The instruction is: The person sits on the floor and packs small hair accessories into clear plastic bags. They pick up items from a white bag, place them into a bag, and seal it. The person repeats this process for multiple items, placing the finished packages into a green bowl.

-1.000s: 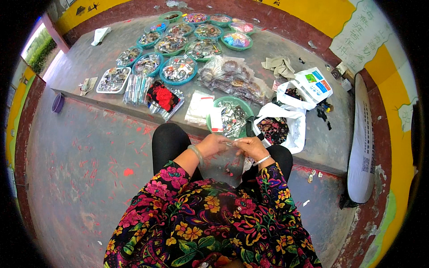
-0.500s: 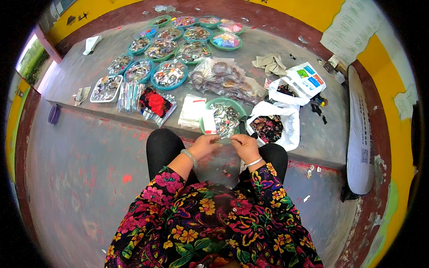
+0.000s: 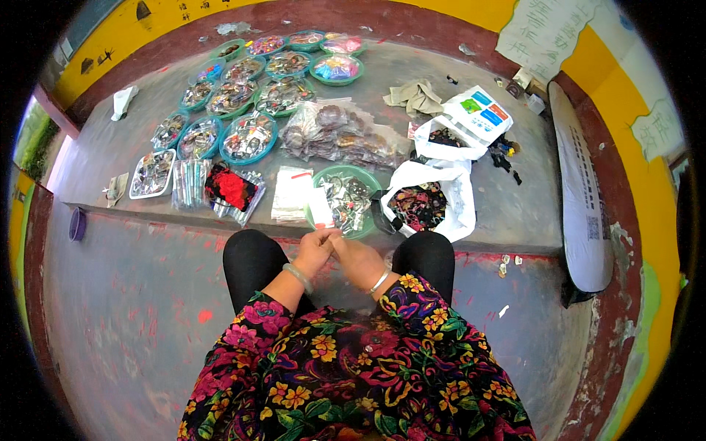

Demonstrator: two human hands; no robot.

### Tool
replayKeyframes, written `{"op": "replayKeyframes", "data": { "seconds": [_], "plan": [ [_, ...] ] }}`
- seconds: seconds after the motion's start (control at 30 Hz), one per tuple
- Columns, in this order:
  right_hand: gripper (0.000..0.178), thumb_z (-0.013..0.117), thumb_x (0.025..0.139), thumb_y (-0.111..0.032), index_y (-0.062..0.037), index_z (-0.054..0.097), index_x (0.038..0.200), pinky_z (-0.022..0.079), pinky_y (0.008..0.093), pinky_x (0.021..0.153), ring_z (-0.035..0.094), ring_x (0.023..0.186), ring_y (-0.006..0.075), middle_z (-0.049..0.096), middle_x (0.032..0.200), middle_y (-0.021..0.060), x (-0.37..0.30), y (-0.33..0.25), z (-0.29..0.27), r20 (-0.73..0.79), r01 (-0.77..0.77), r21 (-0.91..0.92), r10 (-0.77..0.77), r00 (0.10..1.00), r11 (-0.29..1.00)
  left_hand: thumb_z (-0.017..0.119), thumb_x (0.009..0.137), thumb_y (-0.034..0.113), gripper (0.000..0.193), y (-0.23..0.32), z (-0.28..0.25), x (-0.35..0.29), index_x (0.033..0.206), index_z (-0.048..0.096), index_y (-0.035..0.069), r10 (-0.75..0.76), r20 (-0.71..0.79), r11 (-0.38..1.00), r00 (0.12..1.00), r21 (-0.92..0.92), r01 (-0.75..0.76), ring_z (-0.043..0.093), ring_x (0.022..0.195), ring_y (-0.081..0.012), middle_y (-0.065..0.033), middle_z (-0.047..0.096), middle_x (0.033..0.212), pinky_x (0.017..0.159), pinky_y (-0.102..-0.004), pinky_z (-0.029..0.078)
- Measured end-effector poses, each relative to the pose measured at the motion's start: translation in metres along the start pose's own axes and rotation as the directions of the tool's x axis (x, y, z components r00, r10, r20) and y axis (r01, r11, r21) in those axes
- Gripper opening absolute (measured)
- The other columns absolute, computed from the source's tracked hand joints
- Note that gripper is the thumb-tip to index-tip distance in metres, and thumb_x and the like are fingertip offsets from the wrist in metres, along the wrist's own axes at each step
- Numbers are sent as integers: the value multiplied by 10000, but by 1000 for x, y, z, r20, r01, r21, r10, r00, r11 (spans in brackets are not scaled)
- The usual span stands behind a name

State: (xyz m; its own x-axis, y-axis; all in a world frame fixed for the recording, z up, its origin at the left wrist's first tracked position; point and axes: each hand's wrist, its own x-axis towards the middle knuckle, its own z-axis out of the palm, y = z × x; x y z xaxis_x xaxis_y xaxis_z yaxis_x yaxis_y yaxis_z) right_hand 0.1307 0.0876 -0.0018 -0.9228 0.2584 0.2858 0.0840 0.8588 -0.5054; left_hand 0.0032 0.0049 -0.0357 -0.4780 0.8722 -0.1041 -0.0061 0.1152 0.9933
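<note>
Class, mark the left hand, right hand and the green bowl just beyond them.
Left hand (image 3: 313, 253): head view, on its back.
Right hand (image 3: 359, 263): head view, on its back.
Green bowl (image 3: 368, 176): head view, bare inner wall.

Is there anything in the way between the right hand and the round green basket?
Nothing visible stands between the right hand and the green basket, just ahead of it. The left hand meets the right one at the fingers. A white card overlaps the basket's left part.
</note>
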Motion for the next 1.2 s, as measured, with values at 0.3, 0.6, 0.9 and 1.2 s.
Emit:
{"op": "replayKeyframes", "data": {
  "seconds": [0.3, 0.6, 0.9, 1.2],
  "plan": [
    [516, 506, 714, -6, -38, 351, 1205, 450, 395, 581, 548, 676, 323, 543, 762, 140, 2, -7, -12, -137, 119, 25, -115, 984, 993, 565, 835, 80, 167, -3, 3, 5, 957, 619, -21, -52, -85, 998, 995, -39, 49, 544, 770, -102, -49, 626, 865, 694, -250, 460],
    [348, 529, 717, -51, -33, 496, 1063, 469, 377, 690, 571, 795, 316, 569, 956, 147, 11, -4, -65, -157, 31, -64, -41, 987, 997, 549, 817, 90, 185, 14, 6, 8, 961, 632, 8, 101, -158, 979, 982, 190, -70, 507, 616, -71, -42, 594, 669, 575, -237, 429],
    [114, 534, 751, -99, -61, 615, 821, 471, 365, 664, 587, 751, 309, 613, 803, 138, -11, 139, -134, -383, -461, 48, 443, 811, 886, 551, 817, 106, 177, 19, 7, 12, 950, 639, 28, 66, -153, 966, 986, 257, -25, 501, 605, -61, -30, 595, 666, 568, -231, 423],
    [164, 634, 626, -174, -75, 669, 753, 475, 346, 711, 602, 759, 278, 638, 766, 107, -33, 274, -47, 137, -641, -263, 685, 715, 721, 559, 806, 75, 186, 9, 8, 18, 963, 628, 4, 38, -119, 976, 992, 216, -11, 583, 731, -90, -70, 651, 836, 657, -232, 463]
  ]
}}
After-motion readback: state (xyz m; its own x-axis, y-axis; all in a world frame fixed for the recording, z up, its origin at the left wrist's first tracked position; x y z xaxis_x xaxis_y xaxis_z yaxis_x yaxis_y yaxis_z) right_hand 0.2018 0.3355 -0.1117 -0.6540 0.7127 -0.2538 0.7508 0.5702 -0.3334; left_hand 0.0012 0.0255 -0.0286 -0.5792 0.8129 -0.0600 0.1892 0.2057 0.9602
